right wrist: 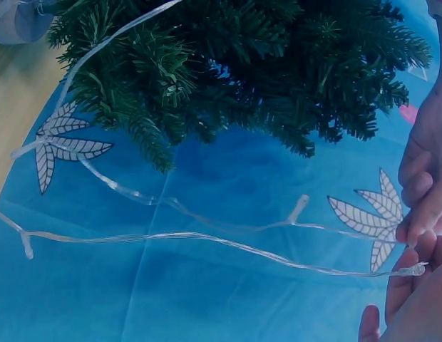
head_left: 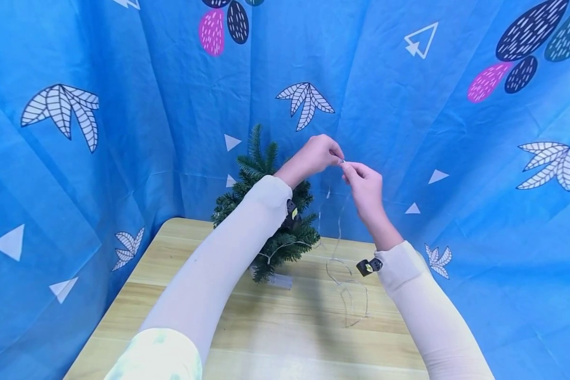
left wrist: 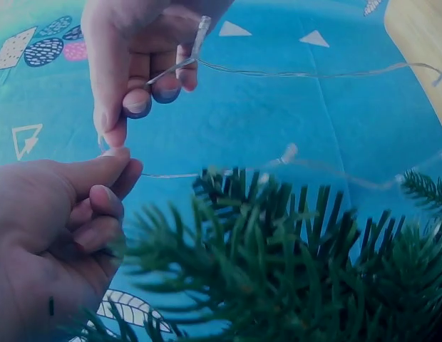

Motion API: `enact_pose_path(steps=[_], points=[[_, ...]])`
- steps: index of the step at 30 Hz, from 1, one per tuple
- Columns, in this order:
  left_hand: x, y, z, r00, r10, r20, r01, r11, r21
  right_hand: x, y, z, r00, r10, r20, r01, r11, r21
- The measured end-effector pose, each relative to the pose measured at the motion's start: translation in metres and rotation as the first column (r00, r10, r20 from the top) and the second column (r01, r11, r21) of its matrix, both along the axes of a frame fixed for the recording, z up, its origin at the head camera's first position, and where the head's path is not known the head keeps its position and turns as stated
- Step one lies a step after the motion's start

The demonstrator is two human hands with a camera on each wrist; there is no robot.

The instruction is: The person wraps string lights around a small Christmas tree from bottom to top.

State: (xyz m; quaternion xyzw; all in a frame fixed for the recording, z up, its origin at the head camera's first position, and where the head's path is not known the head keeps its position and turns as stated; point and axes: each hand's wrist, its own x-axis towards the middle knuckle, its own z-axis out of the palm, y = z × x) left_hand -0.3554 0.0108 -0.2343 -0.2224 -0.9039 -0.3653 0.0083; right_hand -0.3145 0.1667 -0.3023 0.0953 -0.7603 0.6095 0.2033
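Note:
A small green artificial Christmas tree (head_left: 233,203) stands on the table, partly hidden behind the left arm. Beside its upper part, my left hand (head_left: 319,153) pinches a string of fairy lights between thumb and fingertips. My right hand (head_left: 367,189) grips the same string, its fingertips meeting the left ones. In the right wrist view, two lengths of the clear fairy light string (right wrist: 207,239) run from the hands toward the tree's base. A small clear bulb (left wrist: 202,32) stands up near the right hand's fingers in the left wrist view. The bit of wire between the fingertips is mostly covered.
Loose loops of the light string (head_left: 353,285) lie on the wooden table (head_left: 285,338), right of the tree. Part of the string drapes over the lower branches. A pale, see-through piece (head_left: 280,281) sits at the tree's foot. Blue patterned cloth (head_left: 180,105) hangs close around the table.

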Motion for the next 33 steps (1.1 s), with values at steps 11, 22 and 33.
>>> enact_pose_path(steps=[11, 22, 33], points=[[-0.02, -0.013, 0.005, 0.988, 0.149, -0.043, -0.148, 0.989, 0.009, -0.003, -0.007, -0.003, 0.999, 0.012, 0.043, -0.013, 0.999, 0.031], [-0.041, -0.037, 0.018, 0.96, 0.254, -0.114, -0.252, 0.967, 0.033, 0.003, -0.008, -0.006, 0.998, -0.001, 0.065, -0.006, 0.995, 0.096], [-0.056, -0.075, 0.035, 0.939, 0.324, -0.113, -0.33, 0.943, -0.049, 0.01, -0.01, -0.009, 0.996, 0.029, 0.082, -0.04, 0.99, 0.132]])
